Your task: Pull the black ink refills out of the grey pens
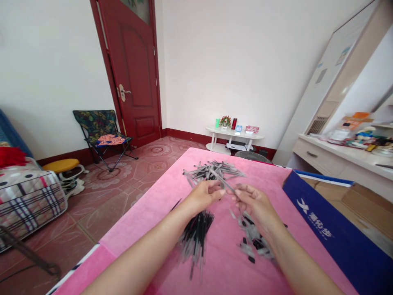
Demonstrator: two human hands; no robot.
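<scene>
Over a pink cloth-covered table (147, 217) my left hand (204, 196) and my right hand (251, 198) meet at the middle. Together they pinch one thin grey pen barrel (223, 183) that slants up and left between the fingertips. Just beyond the hands lies a heap of grey pen barrels (213, 170). Under my left wrist sits a bundle of black ink refills (195, 237). Below my right wrist are scattered small grey and black pen caps (253, 241).
A blue cardboard box (325, 233) stands open at the table's right edge. A red door (135, 69), a folding chair (102, 133) and a yellow stool (63, 166) are to the left, a low white table (235, 137) behind, a white dresser (344, 157) at right.
</scene>
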